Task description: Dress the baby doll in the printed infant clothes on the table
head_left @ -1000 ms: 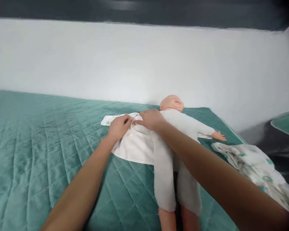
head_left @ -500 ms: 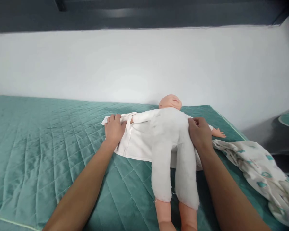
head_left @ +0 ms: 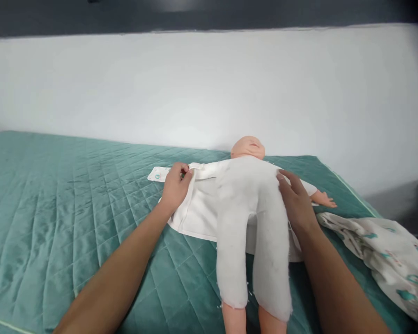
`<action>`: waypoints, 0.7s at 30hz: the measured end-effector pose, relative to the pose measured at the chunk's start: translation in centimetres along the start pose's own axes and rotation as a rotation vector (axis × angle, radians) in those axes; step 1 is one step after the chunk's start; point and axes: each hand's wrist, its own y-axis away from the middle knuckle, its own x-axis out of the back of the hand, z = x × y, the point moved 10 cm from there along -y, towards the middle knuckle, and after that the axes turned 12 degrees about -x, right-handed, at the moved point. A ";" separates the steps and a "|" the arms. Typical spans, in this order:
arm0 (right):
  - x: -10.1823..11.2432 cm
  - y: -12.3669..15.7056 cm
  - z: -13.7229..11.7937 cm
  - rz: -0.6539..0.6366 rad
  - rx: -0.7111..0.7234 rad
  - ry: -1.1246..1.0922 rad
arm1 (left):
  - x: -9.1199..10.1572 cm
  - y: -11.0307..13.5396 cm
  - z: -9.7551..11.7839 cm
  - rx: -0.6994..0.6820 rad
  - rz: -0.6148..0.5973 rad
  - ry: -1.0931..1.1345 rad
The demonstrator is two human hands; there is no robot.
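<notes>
A baby doll [head_left: 244, 185] with a white soft body lies on its back, legs toward me. Spread beneath it is a white baby shirt [head_left: 202, 208], its left side reaching past the doll. With my left hand [head_left: 176, 185] I pinch the shirt's fabric near the end of the doll's arm on that side; the doll's hand there is hidden. Against the doll's right-hand side rests my right hand [head_left: 296, 199], its fingers loosely apart and touching the body. The doll's other hand [head_left: 323, 199] sticks out bare beyond a white sleeve.
A green quilted mattress cover [head_left: 90, 208] lies under everything, with a white wall [head_left: 160, 88] behind it. To the right is a crumpled white cloth with green prints [head_left: 386, 250]. A dark beam [head_left: 195, 16] crosses the top.
My left hand has moved right along the shirt, from lying on its sleeve end to pinching it by the doll's arm. My right hand's fingers have loosened at the doll's side.
</notes>
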 end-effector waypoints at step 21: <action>-7.8 4.7 -2.1 -0.501 0.092 -0.178 | 0.1 -0.2 -2.5 0.294 0.229 0.497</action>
